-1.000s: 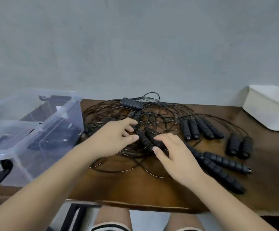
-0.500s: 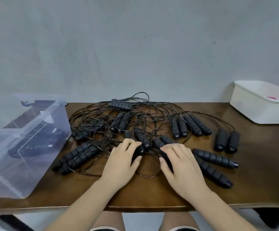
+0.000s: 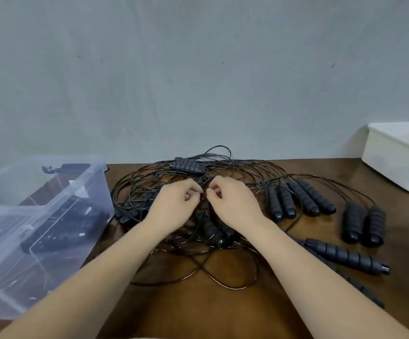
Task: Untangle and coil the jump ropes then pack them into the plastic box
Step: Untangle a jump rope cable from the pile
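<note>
Early days tbh. Knotted heap of jump ropes (image 3: 212, 230) seen mid table (image 3: 198, 309), none coiled. Thin cord pinched at heap centre by left hand (image 3: 176, 204) and right hand (image 3: 232, 201), fingers curled tight. At left, plastic box (image 3: 86, 189): dark bundles seemingly packed already.

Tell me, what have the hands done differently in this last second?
The left hand and right hand went from lying flat on the tangled cords to reaching deeper in. Their fingers are now curled and seem to pinch cords mid-tangle. The loose handles, clear plastic box and white tub stayed put.
</note>
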The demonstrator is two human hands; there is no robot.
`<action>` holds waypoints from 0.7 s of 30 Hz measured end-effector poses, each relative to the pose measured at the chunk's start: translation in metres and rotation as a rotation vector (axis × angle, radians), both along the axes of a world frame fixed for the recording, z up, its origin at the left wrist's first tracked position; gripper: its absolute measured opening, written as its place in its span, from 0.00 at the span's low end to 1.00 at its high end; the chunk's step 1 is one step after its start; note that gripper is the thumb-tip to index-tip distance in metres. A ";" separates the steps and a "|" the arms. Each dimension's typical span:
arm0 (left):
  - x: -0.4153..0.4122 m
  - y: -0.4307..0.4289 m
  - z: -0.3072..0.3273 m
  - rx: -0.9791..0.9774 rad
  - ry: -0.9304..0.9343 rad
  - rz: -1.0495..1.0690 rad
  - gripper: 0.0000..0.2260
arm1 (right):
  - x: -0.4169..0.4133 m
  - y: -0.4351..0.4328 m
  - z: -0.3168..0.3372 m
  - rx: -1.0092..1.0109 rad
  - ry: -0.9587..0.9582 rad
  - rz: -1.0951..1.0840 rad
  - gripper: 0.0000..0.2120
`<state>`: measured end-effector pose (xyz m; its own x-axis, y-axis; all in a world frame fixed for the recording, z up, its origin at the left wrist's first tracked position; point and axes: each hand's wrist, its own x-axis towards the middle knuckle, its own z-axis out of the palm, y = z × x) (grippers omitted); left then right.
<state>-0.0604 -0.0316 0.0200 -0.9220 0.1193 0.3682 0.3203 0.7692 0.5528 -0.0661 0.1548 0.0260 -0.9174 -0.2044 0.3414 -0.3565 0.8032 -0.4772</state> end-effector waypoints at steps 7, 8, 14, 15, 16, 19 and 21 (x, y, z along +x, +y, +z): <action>-0.116 -0.024 0.019 0.063 -0.157 0.105 0.09 | -0.021 0.018 -0.015 0.110 0.042 -0.025 0.14; -0.132 -0.026 0.019 0.075 -0.189 0.089 0.08 | -0.020 0.019 -0.015 0.123 0.042 -0.018 0.15; -0.208 -0.031 0.008 -0.333 -0.186 0.048 0.15 | -0.011 0.032 -0.021 0.146 0.062 -0.010 0.17; -0.216 -0.031 0.005 -0.435 -0.182 0.046 0.17 | -0.011 0.032 -0.023 0.147 0.053 0.000 0.16; -0.222 -0.032 0.001 -0.527 -0.186 0.052 0.18 | -0.010 0.032 -0.025 0.151 0.047 0.007 0.16; -0.232 -0.031 -0.009 -0.717 -0.203 0.077 0.21 | -0.011 0.032 -0.026 0.155 0.057 0.015 0.15; -0.236 -0.028 -0.015 -0.750 -0.177 0.082 0.21 | -0.011 0.032 -0.027 0.149 0.070 0.012 0.15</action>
